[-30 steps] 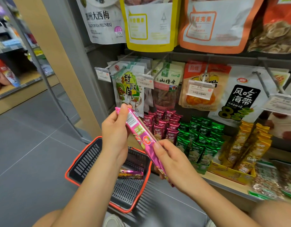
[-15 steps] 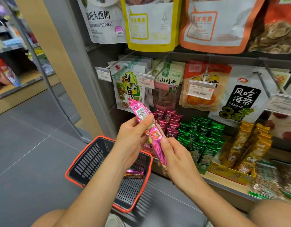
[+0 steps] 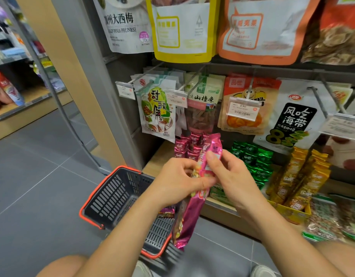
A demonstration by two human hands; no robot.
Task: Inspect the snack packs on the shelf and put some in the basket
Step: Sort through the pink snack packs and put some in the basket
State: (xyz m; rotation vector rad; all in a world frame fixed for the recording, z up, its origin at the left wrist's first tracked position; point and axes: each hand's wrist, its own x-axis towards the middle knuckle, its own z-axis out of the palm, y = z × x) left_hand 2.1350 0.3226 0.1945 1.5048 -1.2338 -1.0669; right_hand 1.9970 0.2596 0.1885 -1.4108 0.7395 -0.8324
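A long pink snack pack [image 3: 189, 212] stands almost upright in front of the shelf. My left hand [image 3: 178, 182] pinches its middle and my right hand [image 3: 230, 172] grips its upper part from the right. Its lower end hangs over the grey basket with an orange rim [image 3: 96, 198] on the floor. Another pink pack [image 3: 166, 211] lies inside the basket, partly hidden by my left arm. More pink packs [image 3: 189, 145] stand in a box on the shelf behind my hands.
Green packs [image 3: 254, 162] and yellow packs [image 3: 300, 180] fill boxes on the wooden shelf [image 3: 218, 202]. Bags with price tags [image 3: 243, 108] hang on hooks above. A grey post [image 3: 92, 76] stands left. Grey floor tiles [image 3: 32, 186] spread to the left.
Both hands have moved right with the pink pack. It has turned from slanted to nearly upright, with its lower end now hanging over the basket.
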